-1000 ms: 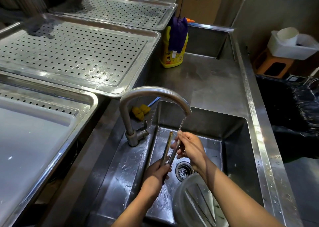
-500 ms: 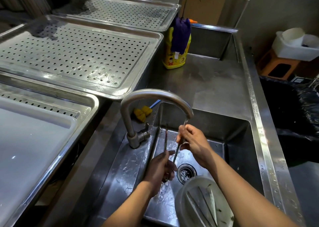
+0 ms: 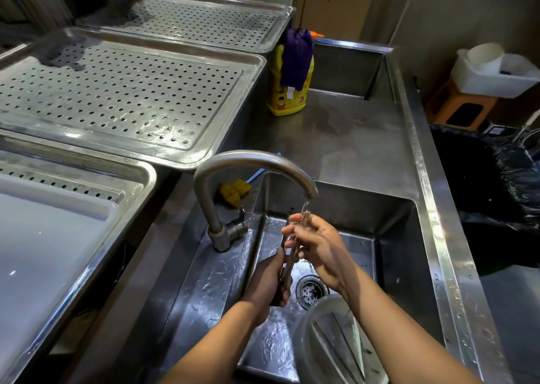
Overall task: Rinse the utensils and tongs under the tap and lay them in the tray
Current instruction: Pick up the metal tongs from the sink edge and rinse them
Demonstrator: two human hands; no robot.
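L hand (image 3: 267,281) is wrapped tight round the lower end of the tongs (image 3: 288,262), holding them upright over the sink (image 3: 394,237). R hand (image 3: 320,246) is curled round the upper part, fingers closed on the arms right where the water (image 3: 305,206) lands, just under the spout of the tap (image 3: 254,161). Tips of the tongs poke out above the R fingers. Below the hands sits the drain (image 3: 310,290). Near it, in the near R corner of the basin, is a clear bowl (image 3: 306,322) w/ more utensils (image 3: 347,351) lying in it, apart from both hands. L of the sink, up on the counter, is a holed tray (image 3: 117,91), wet in patches, well apart from the tongs. Behind the tap lies a yellow sponge (image 3: 233,192). Further back stands a yellow bottle (image 3: 287,103) w/ a purple cloth (image 3: 296,59) hanging in front of it.
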